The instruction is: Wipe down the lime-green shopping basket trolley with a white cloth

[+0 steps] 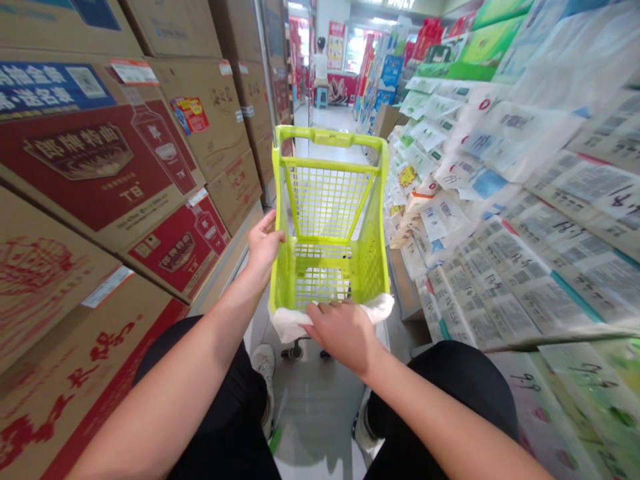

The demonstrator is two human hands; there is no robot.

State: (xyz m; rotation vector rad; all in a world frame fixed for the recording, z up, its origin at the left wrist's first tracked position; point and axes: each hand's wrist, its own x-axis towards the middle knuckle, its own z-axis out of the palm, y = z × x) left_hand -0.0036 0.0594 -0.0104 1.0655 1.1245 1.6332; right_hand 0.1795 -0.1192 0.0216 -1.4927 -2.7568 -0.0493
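A lime-green plastic shopping basket [370, 263] with lattice walls stands between my knees, its inside facing me. My left hand [265, 240] grips its left side edge, the thumb showing over the rim. Along the near edge lies a white cloth [377, 307], draped over the rim. My right hand [343, 330] presses this cloth onto the rim, fingers curled over the edge. At the far end the basket's handle [333, 138] stands up. Small dark wheels [291, 353] show beneath the basket.
Stacked cardboard cartons [100, 147] line the left side closely. On the right, plastic-wrapped paper packs [500, 273] rise in a tall pile with loose bags [450, 173]. Tiled floor [320, 407] runs along the aisle. A person [321, 63] sits on a blue stool [322, 98] far ahead.
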